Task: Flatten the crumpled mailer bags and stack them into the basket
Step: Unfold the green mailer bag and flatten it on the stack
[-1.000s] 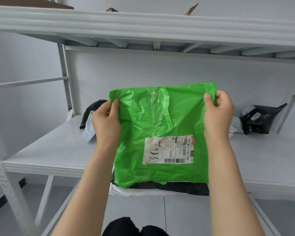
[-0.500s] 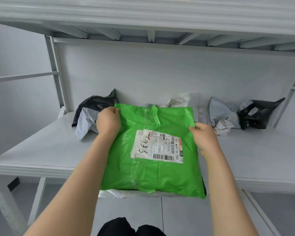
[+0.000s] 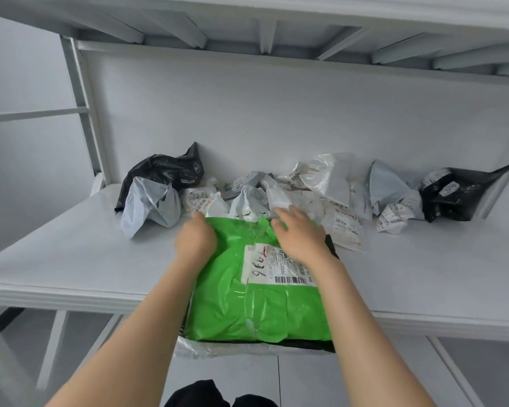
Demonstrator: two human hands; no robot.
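Observation:
A green mailer bag (image 3: 259, 306) with a white shipping label lies flat on top of a stack of flattened bags (image 3: 247, 346) at the shelf's front edge, overhanging it. My left hand (image 3: 195, 239) rests on the bag's far left corner with its fingers curled over the edge. My right hand (image 3: 299, 233) lies with straight fingers on the far right part, partly over the label. Behind them sits a row of crumpled mailers: a black one (image 3: 165, 174), a grey one (image 3: 150, 207), white ones (image 3: 326, 183) and another black one (image 3: 459, 192). No basket is visible.
The white shelf board (image 3: 71, 254) carries everything. An upper shelf (image 3: 265, 22) hangs close overhead. A white upright post (image 3: 83, 113) stands at the left and the back panel closes the rear. The floor shows below the front edge.
The green bag went from held upright in both hands to lying flat on the stack. Both hands moved to its far edge, the right one opening flat.

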